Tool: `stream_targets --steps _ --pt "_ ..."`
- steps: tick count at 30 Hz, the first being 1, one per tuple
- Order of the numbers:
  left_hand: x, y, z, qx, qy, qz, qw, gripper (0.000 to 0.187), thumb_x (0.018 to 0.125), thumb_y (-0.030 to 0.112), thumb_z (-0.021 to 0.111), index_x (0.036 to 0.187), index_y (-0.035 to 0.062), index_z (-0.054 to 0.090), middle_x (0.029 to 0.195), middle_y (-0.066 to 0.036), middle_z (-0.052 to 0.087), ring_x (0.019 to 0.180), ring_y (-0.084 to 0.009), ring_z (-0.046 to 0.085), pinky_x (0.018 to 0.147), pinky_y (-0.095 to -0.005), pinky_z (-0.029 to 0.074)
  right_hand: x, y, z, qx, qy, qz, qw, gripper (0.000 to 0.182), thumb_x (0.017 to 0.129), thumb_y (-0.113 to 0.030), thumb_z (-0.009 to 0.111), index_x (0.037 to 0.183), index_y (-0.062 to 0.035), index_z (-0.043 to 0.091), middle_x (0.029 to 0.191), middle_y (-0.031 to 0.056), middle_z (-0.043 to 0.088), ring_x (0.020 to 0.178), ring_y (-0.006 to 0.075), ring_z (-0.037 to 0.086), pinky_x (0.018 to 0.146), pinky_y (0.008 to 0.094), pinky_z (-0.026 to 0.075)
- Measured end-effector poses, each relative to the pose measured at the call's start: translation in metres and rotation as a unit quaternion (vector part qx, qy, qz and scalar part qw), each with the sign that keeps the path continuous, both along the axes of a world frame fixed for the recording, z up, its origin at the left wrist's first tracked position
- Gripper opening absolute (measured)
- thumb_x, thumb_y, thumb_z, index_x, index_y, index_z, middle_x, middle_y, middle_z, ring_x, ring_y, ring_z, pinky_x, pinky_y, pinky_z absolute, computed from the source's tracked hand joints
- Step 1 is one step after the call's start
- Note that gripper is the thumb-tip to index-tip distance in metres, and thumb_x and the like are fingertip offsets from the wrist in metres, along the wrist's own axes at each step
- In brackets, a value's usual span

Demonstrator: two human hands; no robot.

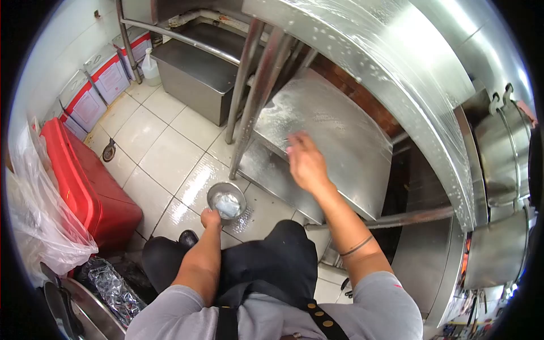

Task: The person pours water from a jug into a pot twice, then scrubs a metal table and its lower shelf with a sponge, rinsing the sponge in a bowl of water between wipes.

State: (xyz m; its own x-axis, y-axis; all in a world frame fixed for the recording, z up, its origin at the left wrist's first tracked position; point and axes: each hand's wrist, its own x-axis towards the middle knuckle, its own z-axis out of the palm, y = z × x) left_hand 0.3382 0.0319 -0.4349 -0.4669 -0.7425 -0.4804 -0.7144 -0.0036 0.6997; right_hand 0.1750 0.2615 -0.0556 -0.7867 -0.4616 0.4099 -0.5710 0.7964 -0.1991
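My left hand [211,219] grips the near rim of a small round metal bowl [213,198], low over the tiled floor. Whitish, shiny contents [228,205] lie in the bowl; I cannot make out what they are. My right hand [306,161] is over the front edge of a wet metal shelf [334,136], its fingers pointing forward and slightly blurred. Nothing shows in that hand. Wet streaks and whitish suds mark the shelf's surface, and water drops cover the floor beside the bowl.
A wet steel counter [362,45] curves above the shelf, with metal legs [255,96] in front. A red cooler [93,192] and plastic bags [42,209] stand at left. Behind are a steel box [195,76] and a jug [150,69]. Large pots [498,249] sit at right.
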Motion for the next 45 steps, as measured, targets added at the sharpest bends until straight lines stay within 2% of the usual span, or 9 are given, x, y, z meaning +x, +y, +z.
stream_targets --steps 9,13,15,18,23,29,32,37,45 --pt "0.001 0.012 -0.028 0.082 -0.120 0.220 0.964 0.032 0.084 0.014 0.065 0.114 0.0008 0.066 0.115 -0.022 0.067 0.109 -0.0397 0.066 0.093 -0.0474 0.054 -0.056 -0.049 0.001 0.003 -0.068 0.121 0.990 0.053 0.102 -0.031 0.054 0.147 -0.0025 0.051 0.156 0.0242 0.044 0.144 0.0429 0.042 0.120 0.0591 0.026" --pt "-0.037 0.014 0.091 0.046 -0.226 0.296 0.927 0.044 0.086 0.013 0.067 0.129 0.0044 0.060 0.135 -0.020 0.059 0.128 -0.0405 0.055 0.108 -0.0486 0.046 -0.067 0.020 0.015 0.158 -0.188 -0.119 0.962 0.096 0.097 -0.066 0.049 0.163 -0.0020 0.019 0.169 0.0246 0.015 0.157 0.0398 0.012 0.127 0.0526 0.009" --pt "-0.076 0.009 0.066 -0.020 0.112 0.198 0.973 0.046 0.086 0.019 0.076 0.127 0.0058 0.061 0.134 -0.020 0.059 0.129 -0.0366 0.053 0.113 -0.0451 0.039 -0.106 0.032 0.020 0.141 -0.166 -0.210 0.953 0.092 0.100 -0.068 0.041 0.162 -0.0032 0.021 0.168 0.0264 0.016 0.157 0.0417 0.013 0.127 0.0523 0.008" --pt "-0.152 0.015 0.261 0.084 0.555 -0.024 0.827 0.037 0.091 0.018 0.073 0.123 0.0014 0.064 0.129 -0.014 0.064 0.119 -0.0268 0.061 0.104 -0.0386 0.046 -0.145 -0.012 -0.006 0.080 -0.153 -0.066 0.983 0.086 0.101 -0.065 0.040 0.164 -0.0088 0.021 0.168 0.0271 0.016 0.157 0.0417 0.013 0.127 0.0522 0.008" --pt "-0.197 0.020 0.441 -0.085 0.640 -0.208 0.734 0.046 0.091 0.026 0.075 0.125 -0.0001 0.059 0.114 -0.014 0.071 0.097 -0.0189 0.066 0.087 -0.0344 0.052 -0.109 -0.026 0.001 0.136 -0.147 -0.032 0.979 0.077 0.102 -0.064 0.040 0.163 -0.0179 0.029 0.167 0.0273 0.017 0.156 0.0418 0.014 0.127 0.0517 0.010" --pt "-0.218 0.013 0.441 -0.081 0.546 -0.258 0.793 0.028 0.083 0.019 0.074 0.099 0.0012 0.061 0.076 -0.015 0.065 0.069 -0.0208 0.060 0.072 -0.0365 0.052 -0.181 0.287 -0.045 0.220 -0.143 -0.364 0.894 0.089 0.100 -0.074 0.031 0.162 -0.0101 0.028 0.166 0.0221 0.026 0.155 0.0415 0.021 0.127 0.0495 0.014" --pt "-0.222 0.016 0.436 -0.084 0.552 -0.247 0.792 0.027 0.081 0.017 0.072 0.098 0.0009 0.060 0.074 -0.017 0.064 0.067 -0.0251 0.064 0.071 -0.0366 0.053 -0.176 0.268 0.007 0.180 -0.206 -0.472 0.838 0.086 0.101 -0.071 0.032 0.160 -0.0079 0.033 0.165 0.0219 0.029 0.154 0.0392 0.025 0.126 0.0501 0.018" --pt "-0.219 0.015 0.437 -0.083 0.551 -0.246 0.793 0.028 0.079 0.015 0.071 0.100 0.0007 0.060 0.075 -0.017 0.066 0.068 -0.0293 0.067 0.071 -0.0367 0.053 -0.298 0.095 -0.047 0.309 -0.048 -0.190 0.930 0.056 0.109 -0.038 0.028 0.144 -0.0048 0.055 0.162 0.0212 0.037 0.151 0.0379 0.032 0.125 0.0505 0.023" --pt "-0.220 0.015 0.435 -0.082 0.555 -0.251 0.789 0.027 0.080 0.012 0.070 0.102 0.0006 0.061 0.078 -0.016 0.068 0.071 -0.0307 0.068 0.072 -0.0371 0.053 -0.194 0.061 -0.005 0.185 -0.124 -0.200 0.954 0.082 0.102 -0.065 0.037 0.159 -0.0070 0.033 0.165 0.0215 0.030 0.154 0.0381 0.025 0.125 0.0515 0.020"
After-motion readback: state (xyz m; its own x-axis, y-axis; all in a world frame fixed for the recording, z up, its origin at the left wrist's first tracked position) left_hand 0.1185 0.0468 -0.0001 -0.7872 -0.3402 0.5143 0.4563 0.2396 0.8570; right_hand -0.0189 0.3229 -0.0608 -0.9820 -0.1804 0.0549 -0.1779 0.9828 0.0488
